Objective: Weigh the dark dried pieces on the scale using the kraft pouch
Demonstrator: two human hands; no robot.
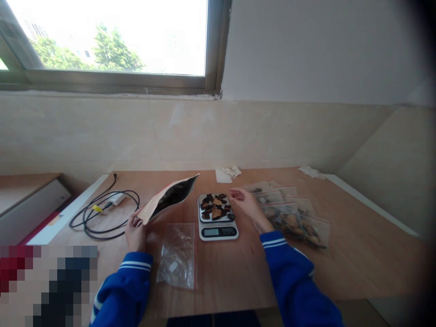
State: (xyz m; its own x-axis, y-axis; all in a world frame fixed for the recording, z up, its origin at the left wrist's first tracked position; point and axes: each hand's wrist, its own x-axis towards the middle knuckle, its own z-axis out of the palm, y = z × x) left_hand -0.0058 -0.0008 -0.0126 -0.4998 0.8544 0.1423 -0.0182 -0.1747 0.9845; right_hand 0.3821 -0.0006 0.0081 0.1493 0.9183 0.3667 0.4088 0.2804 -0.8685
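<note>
My left hand [135,232] grips the bottom of a brown paper pouch [168,197], held tilted with its open dark mouth pointing right toward a small digital kitchen scale [217,230]. Dark and tan dried pieces [215,208] lie piled on the scale's platform. My right hand [245,203] hovers at the right edge of the platform, fingers apart, close to the pieces; whether it touches them is unclear. An empty clear zip bag [178,261] with a red seal lies flat in front of the scale.
Several filled clear zip bags [293,218] lie to the right of the scale. A coiled black cable with a white adapter [104,211] sits at the left. Crumpled tissues [229,173] lie by the back wall. A wooden table [357,245] carries everything.
</note>
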